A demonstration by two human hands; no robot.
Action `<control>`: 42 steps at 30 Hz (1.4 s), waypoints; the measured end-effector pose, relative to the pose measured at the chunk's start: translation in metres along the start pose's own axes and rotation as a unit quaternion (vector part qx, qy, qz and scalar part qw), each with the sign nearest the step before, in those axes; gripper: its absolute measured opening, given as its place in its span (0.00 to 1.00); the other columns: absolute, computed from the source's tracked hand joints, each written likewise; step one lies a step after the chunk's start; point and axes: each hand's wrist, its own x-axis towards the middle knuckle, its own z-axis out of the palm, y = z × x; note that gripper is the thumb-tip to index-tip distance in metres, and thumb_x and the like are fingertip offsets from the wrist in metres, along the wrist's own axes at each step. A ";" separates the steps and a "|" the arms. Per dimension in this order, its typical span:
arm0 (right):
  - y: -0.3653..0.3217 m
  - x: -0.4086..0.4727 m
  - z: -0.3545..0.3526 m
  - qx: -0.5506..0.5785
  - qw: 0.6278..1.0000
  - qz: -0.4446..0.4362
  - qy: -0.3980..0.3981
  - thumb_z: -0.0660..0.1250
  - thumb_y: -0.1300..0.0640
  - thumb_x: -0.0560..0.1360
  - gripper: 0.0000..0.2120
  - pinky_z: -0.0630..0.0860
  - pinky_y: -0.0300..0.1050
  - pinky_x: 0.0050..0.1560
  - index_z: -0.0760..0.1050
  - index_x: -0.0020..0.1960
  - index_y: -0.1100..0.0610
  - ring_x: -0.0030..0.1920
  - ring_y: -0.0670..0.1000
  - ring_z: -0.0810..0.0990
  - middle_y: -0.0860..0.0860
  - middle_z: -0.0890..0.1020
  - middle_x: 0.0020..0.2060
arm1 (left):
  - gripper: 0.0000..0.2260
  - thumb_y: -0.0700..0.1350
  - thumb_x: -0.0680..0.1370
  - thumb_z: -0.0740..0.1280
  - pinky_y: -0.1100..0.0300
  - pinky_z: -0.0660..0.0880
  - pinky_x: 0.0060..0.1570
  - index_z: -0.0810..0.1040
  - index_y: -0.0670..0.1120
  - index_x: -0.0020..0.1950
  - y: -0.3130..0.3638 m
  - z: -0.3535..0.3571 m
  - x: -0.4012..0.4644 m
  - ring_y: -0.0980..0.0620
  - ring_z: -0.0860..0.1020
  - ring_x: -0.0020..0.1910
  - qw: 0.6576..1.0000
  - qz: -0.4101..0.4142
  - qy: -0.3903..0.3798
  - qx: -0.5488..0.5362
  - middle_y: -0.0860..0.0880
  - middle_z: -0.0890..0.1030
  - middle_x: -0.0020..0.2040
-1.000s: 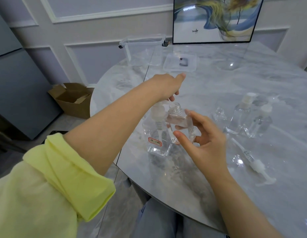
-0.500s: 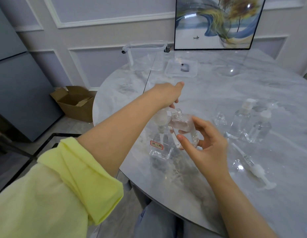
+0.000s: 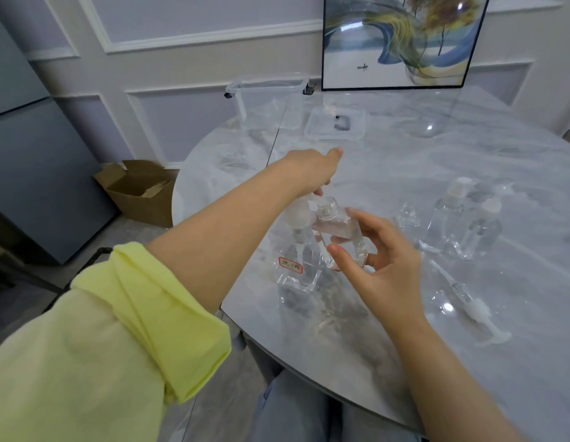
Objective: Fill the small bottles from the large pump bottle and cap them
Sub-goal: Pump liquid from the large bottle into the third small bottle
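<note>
Round marble table [image 3: 404, 161], near edge curving close under both arms. Large pump bottle [image 3: 296, 266] near that edge; left hand [image 3: 312, 170] on pump head, fingers curled. Right hand [image 3: 385, 266] fingers clamped on uncapped small bottle [image 3: 336, 231], touching nozzle. Bare marble beyond.

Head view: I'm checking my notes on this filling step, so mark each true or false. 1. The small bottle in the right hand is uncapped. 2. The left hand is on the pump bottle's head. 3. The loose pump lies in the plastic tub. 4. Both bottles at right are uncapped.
1. True: the small bottle held by the right hand shows an open neck.
2. True: the left hand sits on the pump bottle.
3. False: the loose pump lies on the table; the tub stands far back.
4. False: both bottles at right wear pump tops.
</note>
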 end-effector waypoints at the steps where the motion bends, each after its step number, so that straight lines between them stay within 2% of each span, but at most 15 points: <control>1: 0.000 -0.001 0.000 0.001 1.000 0.002 0.000 0.78 0.51 0.71 0.24 0.85 0.56 0.40 0.79 0.65 0.52 0.60 0.54 0.83 0.44 0.83 0.57 | 0.29 0.62 0.85 0.47 0.54 0.69 0.52 0.81 0.45 0.60 -0.001 0.000 0.000 0.46 0.80 0.57 1.000 -0.003 -0.007 0.002 0.47 0.85 0.52; 5: 0.000 0.000 -0.002 -0.004 1.000 -0.001 -0.003 0.79 0.55 0.73 0.23 0.85 0.55 0.42 0.78 0.66 0.52 0.59 0.53 0.83 0.45 0.83 0.57 | 0.29 0.63 0.84 0.46 0.53 0.68 0.53 0.81 0.47 0.59 -0.001 -0.003 0.001 0.47 0.80 0.57 1.000 0.003 -0.005 0.008 0.48 0.85 0.51; 8: 0.000 0.000 -0.001 0.004 1.000 0.000 -0.006 0.78 0.52 0.72 0.23 0.85 0.56 0.41 0.79 0.66 0.54 0.58 0.54 0.84 0.45 0.83 0.57 | 0.30 0.64 0.84 0.46 0.53 0.68 0.55 0.82 0.47 0.58 -0.001 -0.001 0.000 0.46 0.80 0.56 1.000 -0.003 -0.018 0.005 0.48 0.85 0.50; 12: 0.000 0.000 -0.002 -0.004 1.000 -0.012 -0.001 0.77 0.51 0.72 0.24 0.86 0.54 0.42 0.79 0.66 0.56 0.59 0.54 0.83 0.46 0.83 0.57 | 0.29 0.63 0.84 0.46 0.55 0.68 0.45 0.80 0.48 0.60 0.000 -0.002 -0.001 0.47 0.81 0.55 1.000 0.013 0.005 0.011 0.48 0.84 0.53; 16: 0.002 0.001 0.000 -0.003 1.000 -0.011 -0.007 0.78 0.52 0.72 0.24 0.85 0.54 0.40 0.79 0.66 0.57 0.57 0.55 0.84 0.48 0.82 0.56 | 0.29 0.64 0.84 0.46 0.52 0.67 0.54 0.79 0.48 0.63 -0.003 -0.001 -0.001 0.46 0.80 0.58 1.000 0.000 -0.022 -0.003 0.48 0.84 0.53; 20: 0.003 0.001 -0.002 -0.009 1.000 -0.016 -0.003 0.78 0.55 0.72 0.24 0.86 0.53 0.41 0.78 0.66 0.56 0.58 0.54 0.83 0.48 0.83 0.57 | 0.28 0.64 0.84 0.46 0.56 0.68 0.45 0.77 0.48 0.66 0.001 -0.002 0.001 0.47 0.81 0.56 1.000 0.010 -0.012 0.005 0.47 0.83 0.56; 24: 0.003 0.001 -0.001 0.000 1.000 -0.013 -0.005 0.78 0.53 0.72 0.24 0.85 0.54 0.41 0.79 0.66 0.56 0.58 0.54 0.84 0.48 0.83 0.57 | 0.28 0.64 0.84 0.46 0.52 0.65 0.54 0.77 0.49 0.67 0.000 -0.003 -0.001 0.45 0.80 0.59 1.000 0.003 -0.028 0.009 0.47 0.83 0.56; 30: 0.004 0.001 -0.001 0.001 1.000 -0.008 -0.010 0.78 0.52 0.72 0.24 0.85 0.55 0.41 0.78 0.66 0.57 0.58 0.56 0.84 0.48 0.83 0.56 | 0.29 0.65 0.84 0.46 0.51 0.66 0.56 0.77 0.49 0.67 0.000 -0.003 0.000 0.45 0.79 0.60 0.999 -0.004 -0.041 0.005 0.48 0.84 0.55; 35: 0.004 0.001 -0.001 -0.002 1.000 -0.008 -0.005 0.78 0.52 0.72 0.25 0.85 0.54 0.42 0.78 0.66 0.57 0.58 0.55 0.83 0.48 0.83 0.57 | 0.29 0.64 0.84 0.46 0.52 0.68 0.53 0.71 0.48 0.74 0.003 -0.003 0.000 0.45 0.80 0.58 1.000 0.010 -0.011 0.024 0.48 0.83 0.56; 38: 0.003 0.000 -0.001 0.001 1.000 -0.008 -0.005 0.78 0.52 0.73 0.24 0.85 0.55 0.41 0.78 0.66 0.58 0.58 0.56 0.84 0.49 0.83 0.56 | 0.30 0.64 0.84 0.46 0.51 0.68 0.56 0.71 0.47 0.76 0.002 0.000 -0.002 0.44 0.79 0.60 0.999 0.001 -0.027 0.031 0.47 0.83 0.56; 42: 0.002 0.000 -0.001 -0.003 1.000 -0.012 -0.003 0.77 0.51 0.72 0.24 0.86 0.54 0.42 0.78 0.66 0.56 0.58 0.55 0.83 0.47 0.82 0.57 | 0.28 0.64 0.84 0.46 0.54 0.68 0.48 0.75 0.48 0.69 0.003 -0.004 -0.001 0.47 0.81 0.57 1.000 0.014 -0.021 0.016 0.47 0.83 0.57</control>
